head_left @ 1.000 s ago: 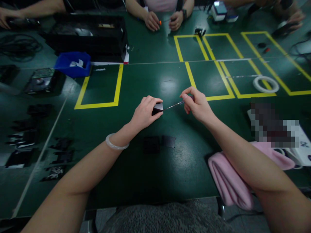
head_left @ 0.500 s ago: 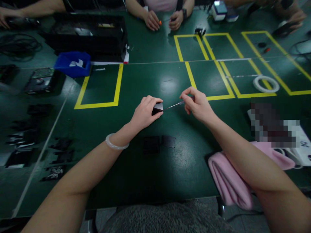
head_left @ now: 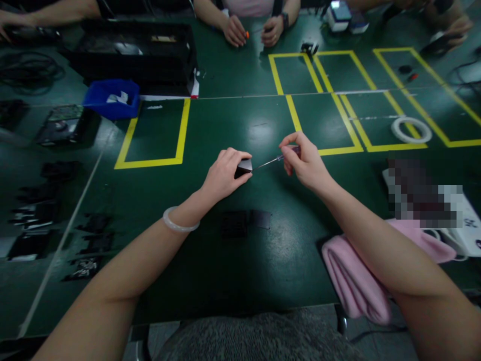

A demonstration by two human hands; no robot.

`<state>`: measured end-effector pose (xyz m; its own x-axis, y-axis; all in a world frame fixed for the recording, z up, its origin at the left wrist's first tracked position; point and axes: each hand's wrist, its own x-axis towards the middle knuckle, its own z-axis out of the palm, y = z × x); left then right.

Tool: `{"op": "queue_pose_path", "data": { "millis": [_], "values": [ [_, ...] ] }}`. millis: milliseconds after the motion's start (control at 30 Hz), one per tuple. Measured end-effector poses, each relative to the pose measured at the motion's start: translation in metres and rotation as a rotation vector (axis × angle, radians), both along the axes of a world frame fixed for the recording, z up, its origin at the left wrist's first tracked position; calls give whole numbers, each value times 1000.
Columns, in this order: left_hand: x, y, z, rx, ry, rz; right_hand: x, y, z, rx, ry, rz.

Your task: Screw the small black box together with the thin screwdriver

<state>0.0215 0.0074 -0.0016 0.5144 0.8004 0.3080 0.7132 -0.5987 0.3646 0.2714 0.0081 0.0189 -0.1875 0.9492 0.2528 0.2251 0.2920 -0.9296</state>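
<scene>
My left hand [head_left: 226,173] is closed around a small black box-shaped part [head_left: 244,166], pressing it against the green table. In my right hand [head_left: 302,158] is a screwdriver [head_left: 272,161], its handle pinched between thumb and fingers. The thin shaft points left, and its tip is at the right side of the black part; whether it sits in a screw is too small to tell. Nearer to me on the table lie a square black piece [head_left: 234,224] and a thin dark plate [head_left: 260,219], side by side.
A blue bin [head_left: 111,100] and a long black housing [head_left: 131,60] stand at the back left. Several black parts [head_left: 92,243] lie at left. Pink cloth [head_left: 356,281] lies under my right forearm; a tape roll [head_left: 411,130] is further right. A co-worker's hands [head_left: 236,31] are opposite.
My right hand has shifted and turned slightly, so more of the screwdriver's handle shows. My left hand and the black part have stayed in place.
</scene>
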Motion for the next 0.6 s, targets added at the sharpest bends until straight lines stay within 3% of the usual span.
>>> {"op": "queue_pose_path", "data": {
  "millis": [600],
  "values": [
    [0, 1, -1, 15, -7, -7, 1, 1, 0, 0, -37, 10]
  ]
}}
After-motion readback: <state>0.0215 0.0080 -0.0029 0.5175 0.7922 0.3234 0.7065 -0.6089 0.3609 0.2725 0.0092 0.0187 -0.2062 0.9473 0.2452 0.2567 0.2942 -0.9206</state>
